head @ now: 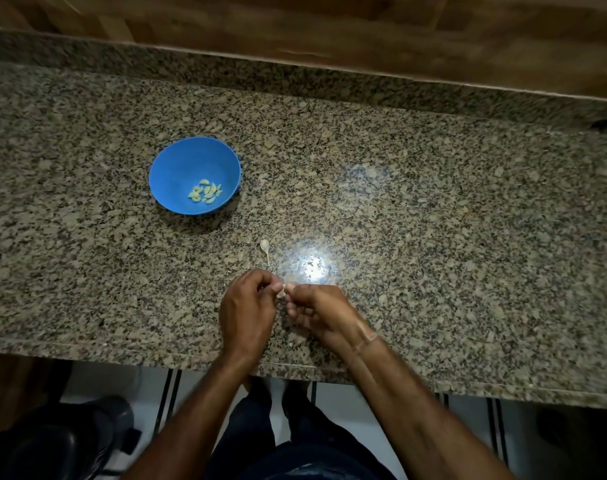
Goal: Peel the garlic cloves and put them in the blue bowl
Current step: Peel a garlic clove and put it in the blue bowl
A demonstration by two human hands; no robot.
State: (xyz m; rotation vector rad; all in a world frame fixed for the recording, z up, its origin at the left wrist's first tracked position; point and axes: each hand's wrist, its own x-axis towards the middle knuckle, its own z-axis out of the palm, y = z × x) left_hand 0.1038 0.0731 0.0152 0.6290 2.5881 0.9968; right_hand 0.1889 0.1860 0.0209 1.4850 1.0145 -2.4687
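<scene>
A garlic clove [282, 292] is pinched between the left hand [248, 311] and the right hand [316, 311], fingertips curled round it above the surface [433, 220]. The skin is best torn from the tip in small pulls. Beyond, an unpeeled clove [265, 246] waits; farther left, the blue bowl [177, 168] holds peeled cloves [205, 192].

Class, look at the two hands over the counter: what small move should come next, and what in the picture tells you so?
Probably keep pulling the skin off the garlic clove pinched between the left hand and the right hand. It looks pale and papery, unlike the greenish peeled cloves in the blue bowl, so it seems not ready to drop in yet.
</scene>
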